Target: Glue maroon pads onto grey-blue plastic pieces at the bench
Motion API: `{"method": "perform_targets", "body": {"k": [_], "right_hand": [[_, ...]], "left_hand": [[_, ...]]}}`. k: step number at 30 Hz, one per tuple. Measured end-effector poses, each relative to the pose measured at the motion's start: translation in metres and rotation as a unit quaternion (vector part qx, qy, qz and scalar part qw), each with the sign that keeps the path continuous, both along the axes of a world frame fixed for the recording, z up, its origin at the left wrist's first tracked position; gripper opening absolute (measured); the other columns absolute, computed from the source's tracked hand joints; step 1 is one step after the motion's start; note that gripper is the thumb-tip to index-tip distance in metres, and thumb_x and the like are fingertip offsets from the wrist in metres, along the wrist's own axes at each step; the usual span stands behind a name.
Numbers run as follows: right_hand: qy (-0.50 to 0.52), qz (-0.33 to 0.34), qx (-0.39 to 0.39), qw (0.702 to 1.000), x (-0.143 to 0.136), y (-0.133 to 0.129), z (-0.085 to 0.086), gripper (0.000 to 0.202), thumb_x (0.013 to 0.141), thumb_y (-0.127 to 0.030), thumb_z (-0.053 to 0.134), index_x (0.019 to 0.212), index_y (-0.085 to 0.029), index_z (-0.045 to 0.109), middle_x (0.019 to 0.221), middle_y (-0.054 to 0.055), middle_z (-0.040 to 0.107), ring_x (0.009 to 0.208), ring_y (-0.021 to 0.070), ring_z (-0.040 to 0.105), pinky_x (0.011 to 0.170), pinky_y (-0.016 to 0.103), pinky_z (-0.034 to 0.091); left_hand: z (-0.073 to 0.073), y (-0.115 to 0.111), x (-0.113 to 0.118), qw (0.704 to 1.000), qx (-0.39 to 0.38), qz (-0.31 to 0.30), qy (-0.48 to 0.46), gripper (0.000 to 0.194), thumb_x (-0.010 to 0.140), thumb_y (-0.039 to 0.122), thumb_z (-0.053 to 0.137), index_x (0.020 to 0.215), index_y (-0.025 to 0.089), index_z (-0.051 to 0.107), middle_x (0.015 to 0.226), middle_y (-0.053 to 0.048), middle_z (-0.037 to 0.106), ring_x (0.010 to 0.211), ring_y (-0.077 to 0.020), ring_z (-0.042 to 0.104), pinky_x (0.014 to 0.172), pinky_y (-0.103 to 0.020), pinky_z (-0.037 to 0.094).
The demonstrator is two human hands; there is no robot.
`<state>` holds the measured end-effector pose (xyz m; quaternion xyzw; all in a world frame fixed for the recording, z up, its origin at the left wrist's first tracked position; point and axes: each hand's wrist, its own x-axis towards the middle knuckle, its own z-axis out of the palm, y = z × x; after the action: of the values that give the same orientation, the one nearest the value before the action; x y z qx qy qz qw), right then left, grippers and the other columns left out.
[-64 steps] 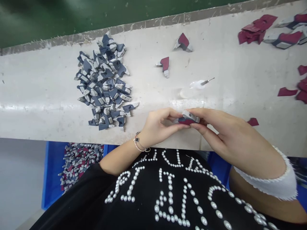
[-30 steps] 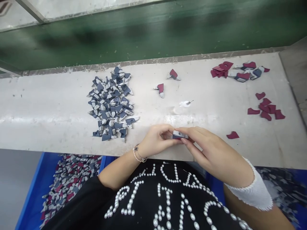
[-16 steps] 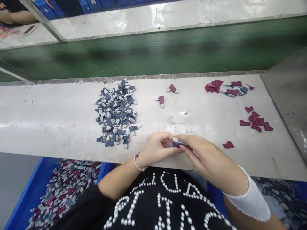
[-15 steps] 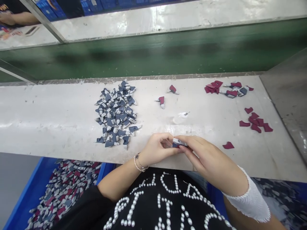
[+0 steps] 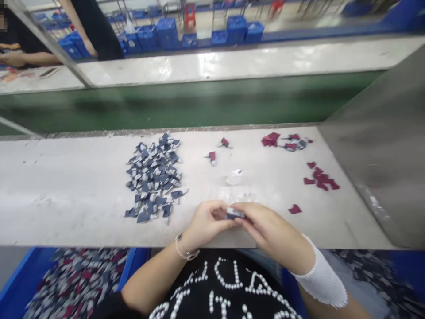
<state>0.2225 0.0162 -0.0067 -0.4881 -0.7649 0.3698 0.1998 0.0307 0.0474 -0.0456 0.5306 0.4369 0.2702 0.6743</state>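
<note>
Between my two hands is a small grey and dark blue plastic part (image 5: 235, 213), held over the near edge of the table. My left hand (image 5: 210, 221) pinches it from the left with thumb and fingers. From the right, my right hand (image 5: 260, 221) grips its other end, fingers closed. To the left lies a heap of similar blue-grey parts (image 5: 154, 177). Two parts with maroon faces, one of them nearer (image 5: 211, 157), lie beyond my hands. A small clear bottle (image 5: 235, 177) rests just past my fingers. One maroon piece (image 5: 295, 208) is right of my right hand.
More maroon pieces (image 5: 321, 178) lie at the right, with a maroon stack (image 5: 271, 139) behind. A metal panel (image 5: 381, 155) bounds the right side. Below the table, a blue bin (image 5: 128, 268) holds many parts. People are at the far left across the green divider (image 5: 199, 106).
My view has tilted up and shifted, bringing more of the room behind into sight. Both hands keep the same hold on the grey and dark blue part.
</note>
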Motion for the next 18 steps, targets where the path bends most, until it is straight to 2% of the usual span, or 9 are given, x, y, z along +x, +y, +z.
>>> {"method": "perform_targets", "body": {"k": [4, 6, 8, 11, 13, 15, 18], "right_hand": [[-0.002, 0.004, 0.007, 1.0, -0.006, -0.002, 0.006, 0.034, 0.096, -0.013, 0.053, 0.128, -0.015, 0.063, 0.122, 0.012, 0.072, 0.113, 0.0242, 0.065, 0.1, 0.038, 0.05], [-0.01, -0.02, 0.003, 1.0, -0.007, 0.001, 0.008, 0.033, 0.095, -0.016, 0.057, 0.127, -0.017, 0.065, 0.119, 0.01, 0.073, 0.112, 0.0234, 0.066, 0.1, 0.035, 0.049], [-0.007, -0.047, -0.01, 0.999, -0.002, 0.004, 0.008, 0.039, 0.093, -0.024, 0.064, 0.132, -0.022, 0.062, 0.113, 0.005, 0.075, 0.104, 0.0199, 0.069, 0.096, 0.03, 0.051], [0.01, -0.1, -0.038, 0.994, 0.014, 0.004, 0.008, 0.054, 0.089, -0.037, 0.072, 0.139, -0.025, 0.055, 0.1, -0.001, 0.076, 0.087, 0.0159, 0.071, 0.083, 0.026, 0.054], [0.019, -0.137, -0.055, 0.989, 0.029, 0.008, 0.003, 0.044, 0.091, -0.039, 0.067, 0.13, -0.021, 0.059, 0.095, 0.002, 0.074, 0.084, 0.0173, 0.07, 0.079, 0.029, 0.054], [0.027, -0.158, -0.07, 0.985, 0.042, 0.023, -0.011, 0.038, 0.094, -0.038, 0.06, 0.124, -0.016, 0.059, 0.093, 0.005, 0.071, 0.081, 0.0193, 0.068, 0.078, 0.034, 0.054], [0.041, -0.172, -0.072, 0.982, 0.042, 0.056, -0.036, 0.052, 0.088, -0.036, 0.064, 0.133, -0.013, 0.053, 0.112, 0.012, 0.067, 0.091, 0.023, 0.066, 0.087, 0.044, 0.053]], "left_hand": [[0.002, -0.001, -0.007, 0.996, 0.043, -0.036, 0.063, 0.03, 0.074, 0.044, 0.082, 0.085, 0.016, 0.075, 0.082, -0.004, 0.076, 0.075, -0.0183, 0.069, 0.072, -0.026, 0.053], [0.001, 0.007, -0.014, 0.991, 0.085, -0.054, 0.088, 0.03, 0.075, 0.047, 0.08, 0.084, 0.019, 0.075, 0.081, -0.003, 0.076, 0.076, -0.0202, 0.069, 0.071, -0.027, 0.054], [0.002, 0.023, -0.022, 0.98, 0.122, -0.08, 0.134, 0.032, 0.075, 0.051, 0.079, 0.079, 0.02, 0.072, 0.071, -0.001, 0.073, 0.069, -0.0214, 0.069, 0.066, -0.028, 0.054], [0.015, 0.055, -0.032, 0.956, 0.201, -0.052, 0.206, 0.034, 0.074, 0.054, 0.077, 0.08, 0.021, 0.069, 0.07, 0.0, 0.073, 0.069, -0.0242, 0.07, 0.066, -0.031, 0.054], [0.03, 0.082, -0.036, 0.938, 0.245, -0.015, 0.244, 0.039, 0.078, 0.051, 0.075, 0.104, 0.022, 0.07, 0.091, -0.003, 0.079, 0.086, -0.0265, 0.074, 0.081, -0.034, 0.056], [0.043, 0.114, -0.035, 0.899, 0.284, -0.014, 0.333, 0.043, 0.086, 0.049, 0.066, 0.116, 0.018, 0.067, 0.106, -0.009, 0.078, 0.098, -0.0273, 0.073, 0.088, -0.035, 0.054], [0.045, 0.161, -0.022, 0.868, 0.3, -0.001, 0.396, 0.044, 0.087, 0.047, 0.065, 0.117, 0.016, 0.068, 0.106, -0.011, 0.078, 0.097, -0.0262, 0.073, 0.084, -0.033, 0.052]]}}
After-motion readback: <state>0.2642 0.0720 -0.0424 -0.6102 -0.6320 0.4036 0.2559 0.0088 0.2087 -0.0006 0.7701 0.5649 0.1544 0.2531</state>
